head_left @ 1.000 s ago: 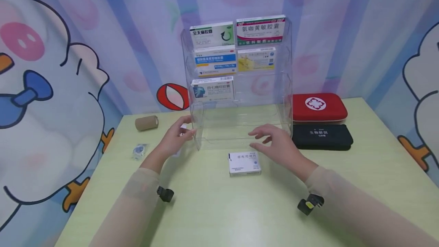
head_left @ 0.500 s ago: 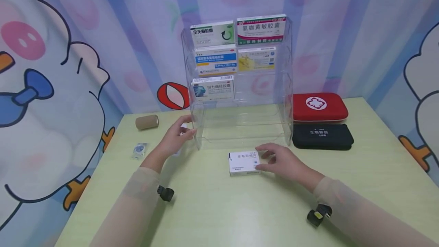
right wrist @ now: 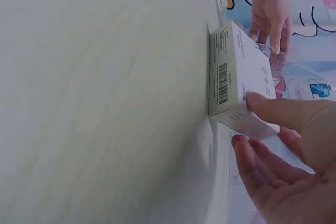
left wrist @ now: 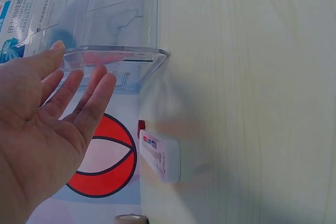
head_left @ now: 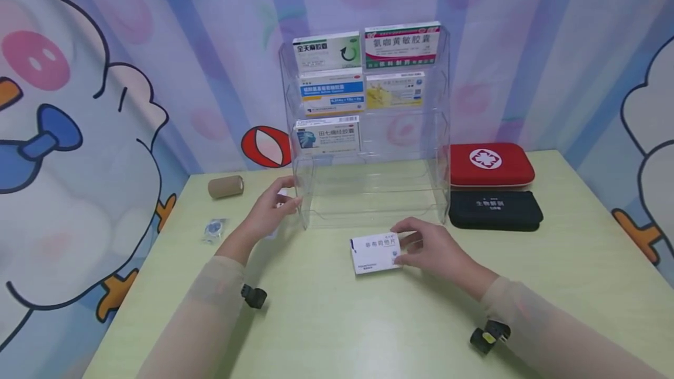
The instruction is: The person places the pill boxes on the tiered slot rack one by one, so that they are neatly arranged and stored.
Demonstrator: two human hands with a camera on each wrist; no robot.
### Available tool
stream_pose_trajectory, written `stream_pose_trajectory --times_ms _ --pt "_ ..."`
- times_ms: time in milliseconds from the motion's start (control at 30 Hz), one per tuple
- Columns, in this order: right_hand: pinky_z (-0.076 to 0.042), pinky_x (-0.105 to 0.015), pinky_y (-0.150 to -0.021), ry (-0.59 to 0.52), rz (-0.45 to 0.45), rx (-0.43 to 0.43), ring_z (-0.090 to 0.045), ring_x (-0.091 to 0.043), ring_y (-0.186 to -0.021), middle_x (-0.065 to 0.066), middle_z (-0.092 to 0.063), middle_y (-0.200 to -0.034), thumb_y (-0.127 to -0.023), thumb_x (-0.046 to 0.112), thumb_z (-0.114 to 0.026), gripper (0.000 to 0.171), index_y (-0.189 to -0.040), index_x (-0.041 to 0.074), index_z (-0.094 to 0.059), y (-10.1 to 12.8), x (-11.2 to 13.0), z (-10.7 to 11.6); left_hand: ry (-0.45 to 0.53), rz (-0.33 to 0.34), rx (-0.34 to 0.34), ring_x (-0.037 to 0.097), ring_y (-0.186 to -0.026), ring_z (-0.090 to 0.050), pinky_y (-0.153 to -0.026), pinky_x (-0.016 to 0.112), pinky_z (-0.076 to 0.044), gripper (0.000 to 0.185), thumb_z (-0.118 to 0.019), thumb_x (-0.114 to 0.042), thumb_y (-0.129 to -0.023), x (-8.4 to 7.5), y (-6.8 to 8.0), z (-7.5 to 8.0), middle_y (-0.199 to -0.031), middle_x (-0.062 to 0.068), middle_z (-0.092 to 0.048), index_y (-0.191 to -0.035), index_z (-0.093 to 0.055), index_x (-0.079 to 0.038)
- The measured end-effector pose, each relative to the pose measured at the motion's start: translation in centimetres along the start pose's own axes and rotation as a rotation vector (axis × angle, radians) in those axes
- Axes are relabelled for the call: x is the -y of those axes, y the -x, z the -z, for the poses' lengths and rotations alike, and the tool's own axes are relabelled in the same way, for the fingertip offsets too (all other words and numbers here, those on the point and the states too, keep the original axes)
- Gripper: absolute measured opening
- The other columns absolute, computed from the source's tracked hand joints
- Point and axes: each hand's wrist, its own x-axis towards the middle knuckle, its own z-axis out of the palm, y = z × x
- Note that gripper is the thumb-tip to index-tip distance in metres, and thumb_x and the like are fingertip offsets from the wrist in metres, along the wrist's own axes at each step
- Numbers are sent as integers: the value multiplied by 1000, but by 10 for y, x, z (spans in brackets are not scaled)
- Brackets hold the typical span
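A white medicine box (head_left: 375, 252) with blue print lies on the green table in front of a clear acrylic rack (head_left: 368, 215). My right hand (head_left: 416, 244) pinches the box's right end between thumb and fingers. In the right wrist view the box (right wrist: 236, 77) stands tilted up on one edge, with the thumb (right wrist: 283, 111) on its top face. My left hand (head_left: 274, 206) is flat and straight-fingered against the rack's left wall (left wrist: 115, 56). It holds nothing. A small white box (left wrist: 160, 156) lies on the table just beyond that hand.
The rack's upper shelves hold several medicine boxes (head_left: 326, 52). A red first-aid case (head_left: 489, 164) and a black case (head_left: 495, 209) lie right of the rack. A tan bandage roll (head_left: 225, 187) and a small clear packet (head_left: 214, 230) lie to the left.
My right hand came down from the rack's front onto the white box, pinched its right end and tipped it up. The left hand stayed at the rack.
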Motion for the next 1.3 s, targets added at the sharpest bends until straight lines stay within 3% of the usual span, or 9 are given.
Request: stream_pose_trajectory --times_ms 200,467,700,967,1133,1300 --pt "-63 -38 -88 32 44 -87 -76 -17 -96 -5 -76 -114 -88 11 -82 26 -111 17 -74 5 6 3 2 7 -1 31 -127 -57 -108 51 -53 56 -63 -25 -104 -1 0 -1 -156 5 -40 -155 -40 -25" --pt "-63 -40 -89 67 118 -206 -76 -19 -97 -4 -74 -117 -88 12 -83 25 -111 19 -75 -2 22 25 -4 9 -4 31 -127 -57 -108 51 -53 55 -64 -27 -104 1 -1 2 -156 5 -41 -153 -40 -27" --pt "-62 -40 -91 131 231 -367 -74 -19 -103 -2 -70 -125 -90 15 -82 32 -121 18 -76 -20 46 68 -8 6 -5 31 -126 -57 -108 51 -52 56 -64 -26 -104 3 -1 3 -156 5 -41 -154 -40 -27" --pt "-62 -44 -93 154 315 -475 -72 -20 -104 -2 -66 -127 -94 16 -77 31 -125 15 -73 -51 79 113 -6 8 3 31 -126 -56 -109 53 -51 56 -65 -26 -103 1 -2 2 -156 4 -41 -154 -40 -29" --pt "-60 -44 -96 186 364 -528 -67 -20 -107 -4 -66 -127 -96 14 -75 28 -124 12 -73 -76 85 127 -13 4 0 31 -125 -57 -107 51 -53 56 -65 -26 -103 1 -2 1 -155 5 -42 -153 -41 -29" --pt "-60 -45 -94 242 368 -524 -65 -25 -110 -9 -66 -126 -95 8 -74 24 -119 8 -74 -93 85 133 -19 -57 4 33 -123 -61 -105 50 -55 55 -63 -22 -104 1 0 1 -155 11 -43 -154 -41 -19"
